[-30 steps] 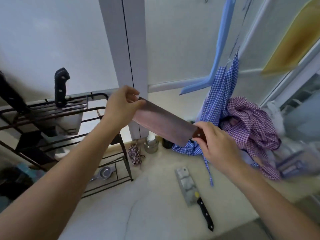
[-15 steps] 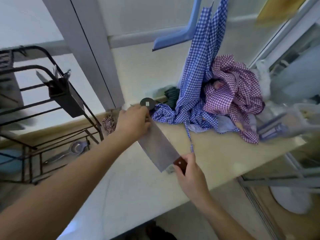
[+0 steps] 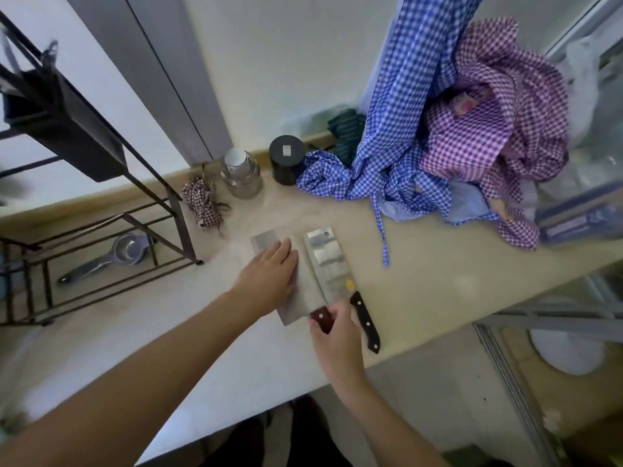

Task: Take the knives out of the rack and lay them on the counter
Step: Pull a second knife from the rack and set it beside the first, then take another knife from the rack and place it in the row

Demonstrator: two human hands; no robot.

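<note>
The broad steel cleaver with the reddish-brown wooden handle (image 3: pixel 303 299) is lying flat on the pale beige counter (image 3: pixel 438 284). The left hand (image 3: pixel 269 274) is spread open, palm flat on its blade, and the right hand (image 3: pixel 337 335) has its fingers pinched round the handle end. Just beside it on the right, edge to edge or close to it, sits a second steel cleaver with a black riveted handle (image 3: pixel 328 261), nobody touching that one. Off to the left is the dark metal wire rack (image 3: pixel 161 193), with a metal strainer scoop (image 3: pixel 111 256) on its bottom shelf. At the back there's a clear glass jar (image 3: pixel 241 178), a black round canister (image 3: pixel 287 160) and bunched blue gingham cloth (image 3: pixel 387 156).
</note>
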